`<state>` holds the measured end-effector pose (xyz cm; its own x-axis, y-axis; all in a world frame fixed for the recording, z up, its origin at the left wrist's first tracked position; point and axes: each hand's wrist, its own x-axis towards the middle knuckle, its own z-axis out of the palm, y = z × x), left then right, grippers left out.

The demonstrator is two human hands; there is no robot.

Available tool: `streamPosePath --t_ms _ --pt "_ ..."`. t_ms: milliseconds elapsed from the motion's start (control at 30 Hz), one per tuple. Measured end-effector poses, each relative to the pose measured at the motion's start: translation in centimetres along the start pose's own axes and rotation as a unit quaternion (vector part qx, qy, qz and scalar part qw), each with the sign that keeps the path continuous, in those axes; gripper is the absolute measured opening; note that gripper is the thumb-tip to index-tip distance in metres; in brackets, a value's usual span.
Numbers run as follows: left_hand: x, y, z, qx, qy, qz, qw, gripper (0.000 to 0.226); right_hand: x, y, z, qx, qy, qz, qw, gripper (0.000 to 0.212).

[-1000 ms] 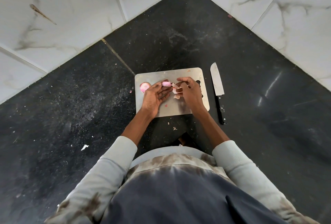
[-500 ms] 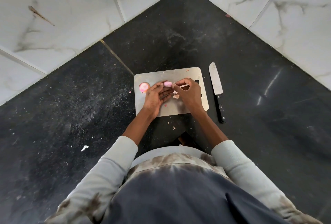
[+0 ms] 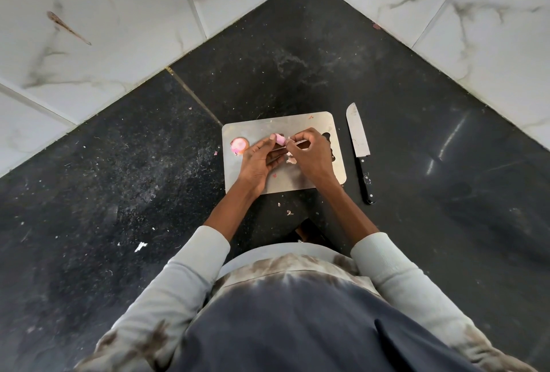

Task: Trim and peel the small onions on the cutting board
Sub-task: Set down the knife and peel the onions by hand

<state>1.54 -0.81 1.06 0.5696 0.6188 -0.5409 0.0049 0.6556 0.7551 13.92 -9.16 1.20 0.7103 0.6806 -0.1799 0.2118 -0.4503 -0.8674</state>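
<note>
A metal cutting board (image 3: 300, 121) lies on the dark counter. Over its middle, my left hand (image 3: 258, 160) holds a small pink onion (image 3: 279, 138) at its fingertips. My right hand (image 3: 309, 152) pinches a thin strip of onion skin (image 3: 300, 141) right beside the onion. A peeled pink onion (image 3: 238, 145) rests on the board's left edge. Small bits of skin (image 3: 291, 160) lie on the board under my hands. The knife (image 3: 360, 148) lies on the counter just right of the board, untouched, blade pointing away from me.
The black counter (image 3: 416, 148) is dusty and fills a corner between white marble-tiled walls (image 3: 119, 29). A few skin scraps (image 3: 288, 212) lie on the counter near the board's front edge. My grey sleeves and dark apron fill the lower view.
My right hand has pulled a strip of skin away from the onion toward the right. My left hand keeps the onion in place. The knife has not moved.
</note>
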Motion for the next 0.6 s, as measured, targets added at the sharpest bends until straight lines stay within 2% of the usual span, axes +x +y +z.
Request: streamPosePath --t_ms 133,233,500,600 --pt "0.06 0.37 0.19 -0.016 0.006 -0.01 1.0 0.039 0.04 -0.03 -0.18 0.012 -0.005 0.007 1.0 0.016" --pt "0.11 0.26 -0.06 -0.025 0.006 -0.019 0.999 0.038 -0.01 -0.04 -0.19 0.013 -0.005 0.006 1.0 0.012" --pt "0.48 0.05 -0.52 -0.018 0.018 -0.027 0.999 0.04 0.05 0.08 -0.31 0.001 0.016 0.03 0.999 0.011" --pt "0.72 -0.06 -0.75 -0.024 0.023 -0.03 0.999 0.04 -0.09 0.67 -0.47 -0.02 0.019 0.038 0.999 0.017"
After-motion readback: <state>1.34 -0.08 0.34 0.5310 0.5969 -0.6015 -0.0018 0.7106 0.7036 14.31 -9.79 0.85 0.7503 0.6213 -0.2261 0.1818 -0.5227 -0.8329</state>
